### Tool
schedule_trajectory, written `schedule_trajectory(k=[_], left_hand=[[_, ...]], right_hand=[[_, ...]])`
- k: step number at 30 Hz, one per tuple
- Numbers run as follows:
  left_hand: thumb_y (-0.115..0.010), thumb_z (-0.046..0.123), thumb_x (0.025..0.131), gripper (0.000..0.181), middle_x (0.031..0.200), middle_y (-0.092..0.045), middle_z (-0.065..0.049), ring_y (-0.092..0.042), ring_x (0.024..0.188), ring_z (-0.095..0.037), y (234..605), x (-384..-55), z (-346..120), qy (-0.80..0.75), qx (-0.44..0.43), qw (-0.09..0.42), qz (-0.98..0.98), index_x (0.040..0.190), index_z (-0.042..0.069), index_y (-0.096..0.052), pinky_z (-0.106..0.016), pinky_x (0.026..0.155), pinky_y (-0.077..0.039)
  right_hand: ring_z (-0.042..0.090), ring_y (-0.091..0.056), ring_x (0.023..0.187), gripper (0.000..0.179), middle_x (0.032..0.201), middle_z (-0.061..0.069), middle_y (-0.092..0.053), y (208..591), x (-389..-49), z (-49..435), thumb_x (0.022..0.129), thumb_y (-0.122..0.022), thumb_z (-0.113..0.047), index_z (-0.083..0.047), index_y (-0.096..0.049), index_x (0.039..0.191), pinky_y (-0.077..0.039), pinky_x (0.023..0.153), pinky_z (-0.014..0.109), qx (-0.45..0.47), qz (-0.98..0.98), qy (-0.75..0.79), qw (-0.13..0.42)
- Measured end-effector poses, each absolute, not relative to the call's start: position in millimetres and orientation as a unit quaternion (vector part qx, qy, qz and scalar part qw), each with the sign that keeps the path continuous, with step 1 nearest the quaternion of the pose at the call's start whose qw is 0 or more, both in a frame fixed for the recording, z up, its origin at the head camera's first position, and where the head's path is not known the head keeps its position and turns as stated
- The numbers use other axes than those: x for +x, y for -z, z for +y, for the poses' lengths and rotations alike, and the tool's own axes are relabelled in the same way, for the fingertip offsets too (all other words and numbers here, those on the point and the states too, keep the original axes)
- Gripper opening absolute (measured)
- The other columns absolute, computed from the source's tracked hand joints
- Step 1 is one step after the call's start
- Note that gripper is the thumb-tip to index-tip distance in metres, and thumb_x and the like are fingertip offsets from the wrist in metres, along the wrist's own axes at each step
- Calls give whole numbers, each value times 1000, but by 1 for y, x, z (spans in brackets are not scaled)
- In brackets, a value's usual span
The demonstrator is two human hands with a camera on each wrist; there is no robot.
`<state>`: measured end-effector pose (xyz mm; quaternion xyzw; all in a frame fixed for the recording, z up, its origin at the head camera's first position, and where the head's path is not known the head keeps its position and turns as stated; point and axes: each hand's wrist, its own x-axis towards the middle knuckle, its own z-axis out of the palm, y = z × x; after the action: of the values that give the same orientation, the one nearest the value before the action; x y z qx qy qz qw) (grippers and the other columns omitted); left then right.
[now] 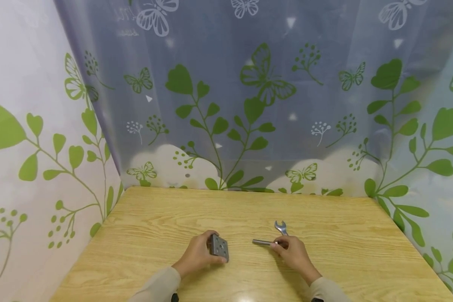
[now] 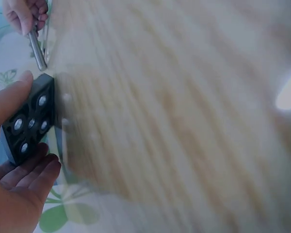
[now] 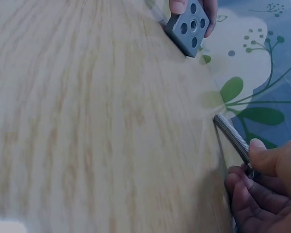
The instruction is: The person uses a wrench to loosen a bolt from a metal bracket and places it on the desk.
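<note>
— What's laid out from where you stand?

— A pale wood-grain surface (image 1: 166, 218) boxed in by a leaf-and-butterfly curtain (image 1: 226, 105) at the back and sides. On it, two hands and three bits of metal, nothing more that I can make out.

— Start with the bigger piece.

— A square grey metal block (image 1: 219, 246) with a pattern of round holes in its face. The left hand (image 1: 196, 256) has it stood up on edge, thumb on one side and fingers curled round the other, so that grip is closed on the block. The drilled face looks toward three o'clock.

— And the other hand?

— The right hand (image 1: 294, 251) sits at three o'clock from the block, close but apart. It pinches a threaded steel rod (image 1: 263, 242) by one end between thumb and curled fingers; that grip is closed on the rod.

— Which way does the rod lie?

— Long axis runs three to nine, free end aimed at nine o'clock, straight toward the holed face. A gap separates tip and block, so no contact.

— Anything smaller?

— An open-ended spanner (image 1: 281, 227) lying flat at twelve o'clock from the right hand, just beside its knuckles, untouched.
</note>
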<state>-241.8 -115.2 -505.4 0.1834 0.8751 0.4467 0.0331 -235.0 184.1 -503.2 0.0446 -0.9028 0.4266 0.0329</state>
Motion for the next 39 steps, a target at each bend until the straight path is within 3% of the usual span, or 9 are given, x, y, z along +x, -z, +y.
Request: schedule_trajectory(k=[8, 16, 27, 39], left_hand=[[-90, 30, 65, 78, 106, -66, -13, -63, 89, -18, 508, -252, -115, -409, 186, 24, 893, 125, -5, -53, -31, 75, -55], [-90, 32, 63, 76, 111, -65, -14, -61, 95, -20, 511, -258, -108, -378, 192, 11, 906, 122, -4, -57, -39, 85, -53], [-92, 34, 60, 73, 110, -58, -14, -53, 98, -23, 513, -260, -104, -351, 197, -10, 915, 114, -5, -61, -43, 89, -50], [-91, 34, 60, 75, 113, -56, -16, -52, 99, -25, 512, -262, -102, -334, 198, -10, 921, 116, -5, -62, -44, 91, -50]], right_hand=[[11, -61, 70, 17, 78, 0, -67, 510, -238, 188, 87, -71, -20, -4, -72, 94, -51, 57, 23, 50, -907, -417, 30], [11, -60, 72, 13, 79, -2, -67, 512, -236, 190, 83, -75, -19, -7, -71, 85, -52, 60, 25, 52, -917, -395, 30], [13, -63, 74, 16, 82, 0, -69, 514, -237, 190, 81, -76, -17, -5, -72, 90, -55, 62, 27, 56, -914, -401, 31], [19, -66, 80, 23, 84, 3, -69, 504, -233, 193, 81, -76, -14, 1, -70, 98, -58, 68, 32, 68, -908, -413, 1]])
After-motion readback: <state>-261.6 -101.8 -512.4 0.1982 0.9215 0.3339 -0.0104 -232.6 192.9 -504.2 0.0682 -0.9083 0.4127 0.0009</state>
